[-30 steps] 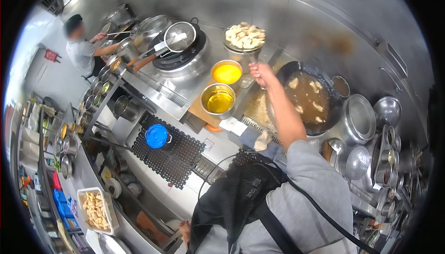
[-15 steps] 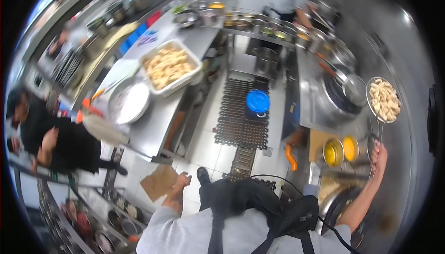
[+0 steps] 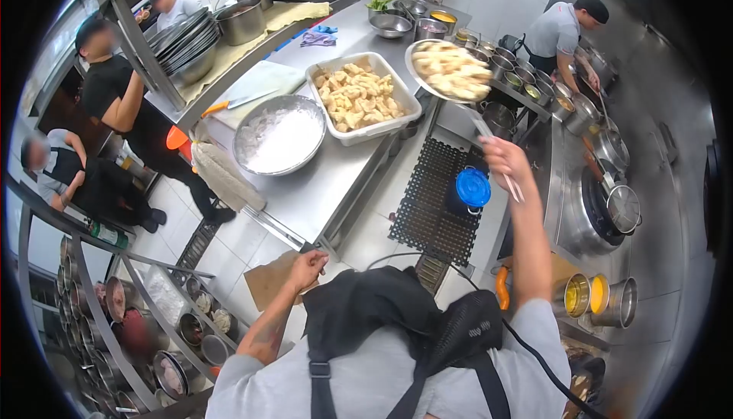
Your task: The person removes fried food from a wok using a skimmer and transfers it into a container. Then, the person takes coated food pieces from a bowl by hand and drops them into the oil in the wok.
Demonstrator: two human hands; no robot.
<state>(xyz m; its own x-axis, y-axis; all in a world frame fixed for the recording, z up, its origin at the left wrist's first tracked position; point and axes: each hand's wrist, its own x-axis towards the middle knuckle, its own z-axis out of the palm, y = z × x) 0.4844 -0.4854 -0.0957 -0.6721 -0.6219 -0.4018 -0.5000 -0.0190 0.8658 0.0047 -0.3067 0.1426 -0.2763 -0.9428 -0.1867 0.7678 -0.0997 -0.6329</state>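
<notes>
My right hand (image 3: 505, 161) grips the long wire handle of a skimmer (image 3: 479, 122). Its round basket is heaped with pale food pieces (image 3: 450, 67), blurred by motion, and hangs just right of a white tub (image 3: 353, 139). Inside that tub lie similar pale chunks (image 3: 360, 98), perhaps chicken. Beside the tub sits a metal bowl (image 3: 243, 152) of white powder (image 3: 281, 136) that looks like flour. My left hand (image 3: 308, 268) is low, near the table's front edge, above a piece of brown cardboard (image 3: 267, 281). Its fingers are loosely curled, slightly apart, and hold nothing.
A steel table (image 3: 294, 205) carries the tub, bowl and a knife (image 3: 237, 103) on a board. A blue-lidded bucket (image 3: 473, 187) stands on the black floor mat (image 3: 435, 209). Stoves with pans (image 3: 611, 150) line the right. One co-worker (image 3: 561, 33) cooks there; others stand left.
My right hand has swung the loaded skimmer left, from over the stove side to beside the tub. My view has turned to the right. My left hand stays low and empty.
</notes>
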